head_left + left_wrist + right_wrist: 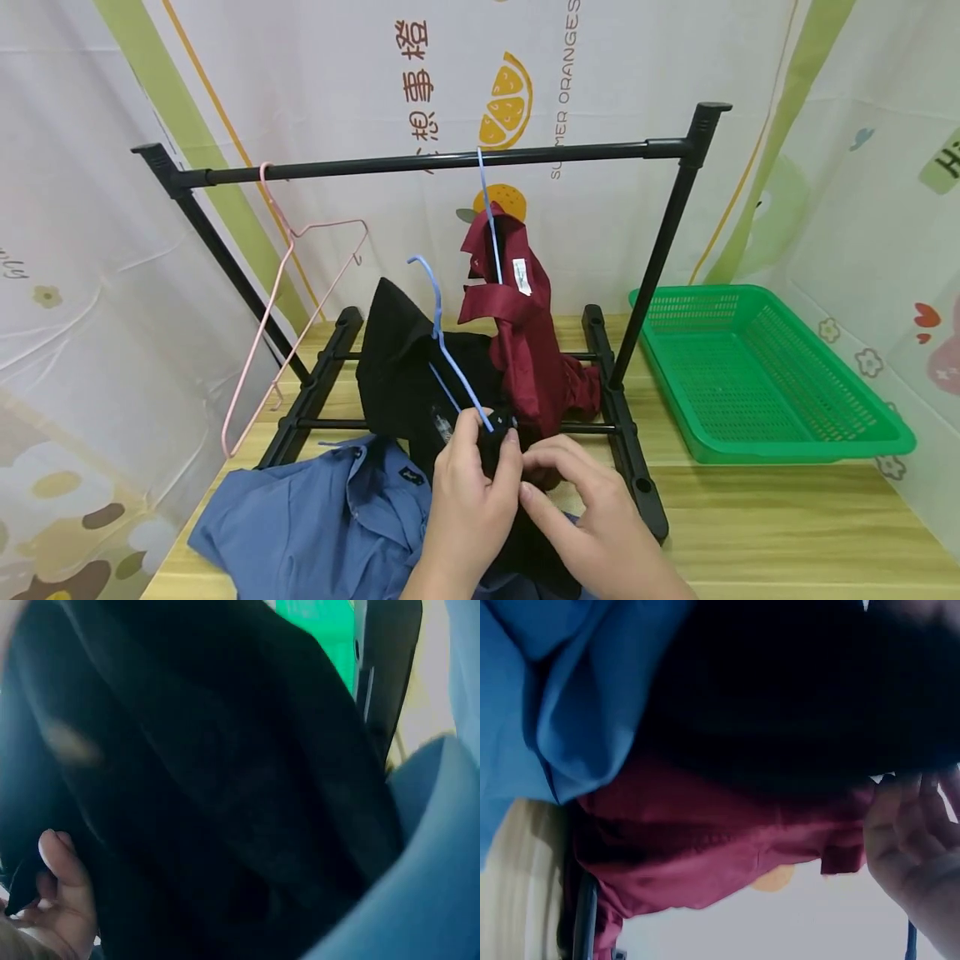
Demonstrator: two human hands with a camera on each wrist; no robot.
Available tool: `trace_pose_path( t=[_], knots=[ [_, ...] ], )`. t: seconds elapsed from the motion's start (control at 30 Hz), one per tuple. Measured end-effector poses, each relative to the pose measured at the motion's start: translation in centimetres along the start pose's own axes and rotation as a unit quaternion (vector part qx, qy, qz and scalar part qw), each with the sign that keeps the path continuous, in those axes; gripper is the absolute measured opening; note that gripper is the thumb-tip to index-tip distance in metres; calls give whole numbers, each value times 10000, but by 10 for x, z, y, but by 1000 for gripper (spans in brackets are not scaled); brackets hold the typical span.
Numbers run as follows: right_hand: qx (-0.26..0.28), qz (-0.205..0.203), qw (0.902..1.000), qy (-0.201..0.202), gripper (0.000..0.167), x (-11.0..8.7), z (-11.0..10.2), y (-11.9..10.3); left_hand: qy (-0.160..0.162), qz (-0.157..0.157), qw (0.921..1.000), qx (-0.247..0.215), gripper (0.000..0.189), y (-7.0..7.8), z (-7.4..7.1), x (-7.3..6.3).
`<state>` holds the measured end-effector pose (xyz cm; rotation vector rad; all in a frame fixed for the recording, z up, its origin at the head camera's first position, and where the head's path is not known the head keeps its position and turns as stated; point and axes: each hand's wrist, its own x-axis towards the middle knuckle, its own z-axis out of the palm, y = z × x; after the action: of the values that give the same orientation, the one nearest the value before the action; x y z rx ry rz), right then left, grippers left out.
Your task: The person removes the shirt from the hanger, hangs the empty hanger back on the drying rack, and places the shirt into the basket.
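A blue hanger (437, 304) stands partly inside a black shirt (390, 367), whose small buttons and neck label show at the collar. My left hand (472, 500) pinches the shirt's front edge by the hanger's near arm, between thumb and fingers. Close beside it, my right hand (592, 500) has bent fingers and thumb at the same dark cloth, and in the right wrist view its fingertips (889, 799) meet the shirt's edge. Black cloth fills most of the left wrist view, with a thumb and fingers gripping it at lower left.
A maroon shirt (525, 333) hangs from the black rack (420, 162) on a blue hanger, and a pink hanger (288, 242) hangs at its left. Blue shirt cloth (300, 517) lies in front. Right of the rack sits a green basket (787, 454).
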<state>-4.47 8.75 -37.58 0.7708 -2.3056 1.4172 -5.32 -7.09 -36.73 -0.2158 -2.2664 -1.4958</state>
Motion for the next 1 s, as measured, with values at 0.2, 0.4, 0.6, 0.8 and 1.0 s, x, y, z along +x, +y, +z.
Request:
trace_pose_path(
  t=[0.2, 0.4, 0.6, 0.8, 1.0],
  knots=[
    [-44, 272, 9986, 452, 20, 2, -16, 5, 51, 142, 9998, 163, 12, 1, -2, 0],
    [-120, 139, 9976, 662, 26, 1, -26, 11, -38, 131, 9997, 210, 18, 4, -10, -5],
    [-141, 229, 9981, 554, 26, 1, -30, 14, 547, 388, 9966, 477, 16, 7, -31, -8],
    [-236, 218, 9981, 533, 26, 1, -33, 17, 1332, 1125, 9806, 892, 20, 15, -64, -7],
    [-234, 202, 9984, 468, 26, 0, -34, 20, 1869, 1444, 9644, 1188, 26, 17, -86, -21]
  ],
)
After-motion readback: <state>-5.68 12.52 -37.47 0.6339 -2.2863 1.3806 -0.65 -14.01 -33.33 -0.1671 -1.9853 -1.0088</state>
